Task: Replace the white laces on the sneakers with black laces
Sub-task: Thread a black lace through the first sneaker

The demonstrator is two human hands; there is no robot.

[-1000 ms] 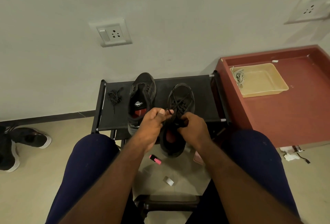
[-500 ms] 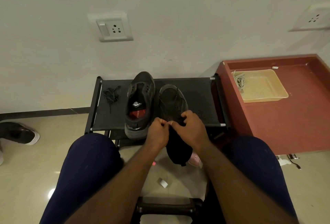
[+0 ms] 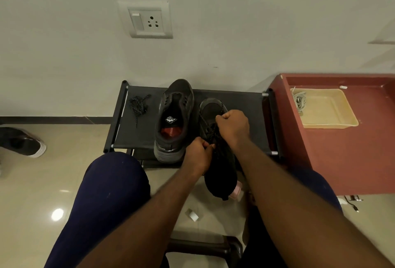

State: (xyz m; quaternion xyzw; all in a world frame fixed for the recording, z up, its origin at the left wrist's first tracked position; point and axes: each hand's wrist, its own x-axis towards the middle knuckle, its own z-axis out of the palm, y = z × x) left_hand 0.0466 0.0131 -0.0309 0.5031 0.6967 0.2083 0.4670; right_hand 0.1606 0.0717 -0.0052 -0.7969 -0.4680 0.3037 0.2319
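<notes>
Two dark sneakers stand on a low black rack (image 3: 245,105). The left sneaker (image 3: 174,118) has no lace and shows its insole. The right sneaker (image 3: 215,152) hangs partly over the rack's front edge and carries a black lace (image 3: 211,131). My left hand (image 3: 197,154) pinches one end of that lace near the shoe's mouth. My right hand (image 3: 233,126) grips the other part of the lace, farther up over the shoe. A spare black lace (image 3: 139,105) lies bundled at the rack's left end. White laces (image 3: 299,101) lie in a beige tray (image 3: 333,116).
The beige tray sits on a red-brown table (image 3: 352,156) to the right. Another black shoe with a white sole (image 3: 23,141) lies on the floor at far left. A small white scrap (image 3: 192,215) and a pink object (image 3: 236,190) lie on the tiles between my knees.
My right hand has moved up and away along the shoe with the lace, while my left hand stayed low near the shoe's mouth. The hands are now apart.
</notes>
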